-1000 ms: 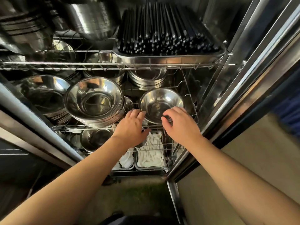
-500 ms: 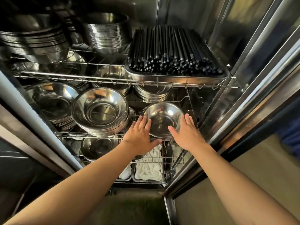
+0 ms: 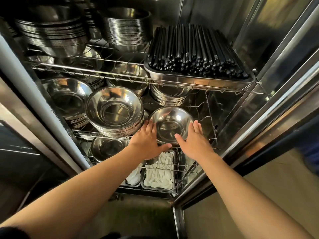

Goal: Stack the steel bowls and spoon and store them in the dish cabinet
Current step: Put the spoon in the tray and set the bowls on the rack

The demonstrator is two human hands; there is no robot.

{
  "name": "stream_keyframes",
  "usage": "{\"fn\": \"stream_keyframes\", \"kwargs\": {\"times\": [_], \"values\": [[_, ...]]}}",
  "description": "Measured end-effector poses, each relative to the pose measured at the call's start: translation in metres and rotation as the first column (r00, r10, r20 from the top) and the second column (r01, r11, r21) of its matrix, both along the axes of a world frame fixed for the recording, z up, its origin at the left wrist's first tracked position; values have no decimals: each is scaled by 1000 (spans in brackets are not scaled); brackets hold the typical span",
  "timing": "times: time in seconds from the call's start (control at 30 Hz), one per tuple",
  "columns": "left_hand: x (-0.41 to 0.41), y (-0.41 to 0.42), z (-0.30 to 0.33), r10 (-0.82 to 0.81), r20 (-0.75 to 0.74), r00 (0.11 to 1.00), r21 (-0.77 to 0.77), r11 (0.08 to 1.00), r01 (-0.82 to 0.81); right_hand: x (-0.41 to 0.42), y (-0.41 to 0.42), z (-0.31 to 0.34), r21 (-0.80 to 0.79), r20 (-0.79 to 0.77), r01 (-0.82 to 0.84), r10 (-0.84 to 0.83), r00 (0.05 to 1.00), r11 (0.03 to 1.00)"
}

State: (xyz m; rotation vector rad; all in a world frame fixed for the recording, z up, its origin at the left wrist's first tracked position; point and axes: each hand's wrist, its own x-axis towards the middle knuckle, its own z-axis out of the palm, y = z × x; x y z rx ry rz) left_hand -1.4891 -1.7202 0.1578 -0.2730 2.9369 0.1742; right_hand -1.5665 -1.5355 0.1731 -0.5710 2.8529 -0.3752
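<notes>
A small stack of steel bowls (image 3: 170,125) sits on the middle wire rack (image 3: 212,116) of the open dish cabinet, near its right front. My left hand (image 3: 148,140) lies flat against the stack's left side, fingers straight. On the right side my right hand (image 3: 195,140) rests the same way, palm on the rim. Neither hand curls around the stack. I see only reflections inside the top bowl.
A taller stack of bigger bowls (image 3: 114,109) stands just left of my left hand. Above, a steel tray of black chopsticks (image 3: 198,54) overhangs the rack. Trays of white spoons (image 3: 159,173) and another bowl (image 3: 108,147) lie on the rack below. The cabinet's door frame (image 3: 259,135) runs along the right.
My fingers have let go of the bowl's rim and flattened against its sides. The bowl has slid deeper onto the rack, and my view has tilted upward.
</notes>
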Motion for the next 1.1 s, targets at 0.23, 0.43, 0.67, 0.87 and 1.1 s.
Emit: {"fn": "stream_keyframes", "kwargs": {"times": [0.23,0.43,0.67,0.87,1.1], "values": [[6,-6,-4,-4,-54,999,-11,1000,4,5,-11,-4,13,-9,13,-13,1000,1000],[7,-5,-7,0,-88,996,-17,1000,-1,5,-9,-2,19,-10,5,-5,1000,1000],[12,-5,-2,4,-150,989,19,1000,-1,5,-3,1,53,-41,-49,51,998,997],[25,2,18,25,-194,981,1,1000,-25,8,8,10,64,-62,-98,102,993,993],[55,16,62,14,-252,968,174,984,32,53,41,50,25,-226,-141,143,964,990]]}}
